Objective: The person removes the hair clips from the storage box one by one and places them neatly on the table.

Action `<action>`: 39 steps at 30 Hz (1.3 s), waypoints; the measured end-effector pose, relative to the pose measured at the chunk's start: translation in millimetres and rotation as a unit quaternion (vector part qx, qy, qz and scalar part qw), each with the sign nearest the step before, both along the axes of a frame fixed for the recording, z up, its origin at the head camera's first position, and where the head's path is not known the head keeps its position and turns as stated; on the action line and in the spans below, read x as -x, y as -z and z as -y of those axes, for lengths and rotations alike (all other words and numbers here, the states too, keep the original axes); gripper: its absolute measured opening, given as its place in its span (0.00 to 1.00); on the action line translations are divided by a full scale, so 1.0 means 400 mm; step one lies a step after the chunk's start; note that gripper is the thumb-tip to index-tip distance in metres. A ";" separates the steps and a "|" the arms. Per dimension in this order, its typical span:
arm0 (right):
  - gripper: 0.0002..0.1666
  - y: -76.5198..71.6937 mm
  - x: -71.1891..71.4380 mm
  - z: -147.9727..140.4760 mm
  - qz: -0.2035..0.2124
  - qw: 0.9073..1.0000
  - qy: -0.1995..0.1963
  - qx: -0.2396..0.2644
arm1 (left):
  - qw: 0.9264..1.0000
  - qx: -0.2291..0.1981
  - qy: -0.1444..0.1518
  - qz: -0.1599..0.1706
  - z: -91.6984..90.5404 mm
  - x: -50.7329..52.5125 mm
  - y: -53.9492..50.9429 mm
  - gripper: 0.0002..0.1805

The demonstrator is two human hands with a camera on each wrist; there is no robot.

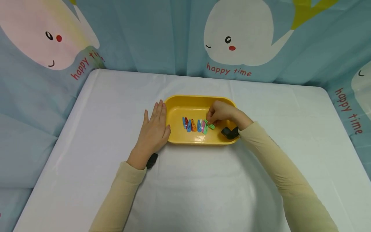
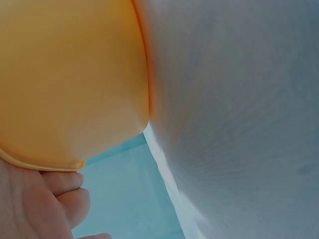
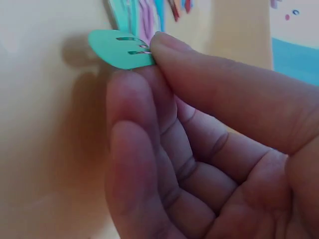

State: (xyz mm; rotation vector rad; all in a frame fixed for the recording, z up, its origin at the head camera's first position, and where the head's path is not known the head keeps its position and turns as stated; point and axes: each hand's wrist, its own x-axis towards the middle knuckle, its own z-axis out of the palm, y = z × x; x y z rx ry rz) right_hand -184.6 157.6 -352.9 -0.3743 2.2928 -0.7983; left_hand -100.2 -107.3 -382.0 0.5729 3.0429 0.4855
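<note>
There on the table, the person's left hand lies with straight fingers against the left end of the tray, while the right hand pinches a green clip between thumb and fingers inside it, at the right end of a row of clips.

My right hand pinches a light green hair clip by one end, its rounded end jutting past my fingertips and its slots beside my thumb. Just left of that grip, a row of slim clips lies side by side: blue, red, orange, white, pink, with green nearest my pinch. The upright yellow tray surrounds them; my left hand, fingers straight, touches its left end.
</note>
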 end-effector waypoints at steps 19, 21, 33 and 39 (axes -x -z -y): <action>0.07 -0.032 -0.027 -0.064 0.021 0.993 0.068 0.089 | 1.000 -0.011 0.000 0.006 -0.006 -0.009 0.019 0.37; 0.07 -0.035 -0.035 -0.077 0.014 0.991 0.081 0.103 | 1.000 -0.010 0.002 0.005 -0.007 -0.009 0.019 0.37; 0.08 -0.044 -0.110 -0.153 -0.034 0.963 0.141 0.226 | 1.000 -0.006 0.006 0.010 -0.004 -0.002 0.009 0.37; 0.11 -0.053 -0.129 -0.174 -0.050 0.950 0.157 0.264 | 1.000 -0.012 0.004 0.005 0.001 0.003 0.005 0.37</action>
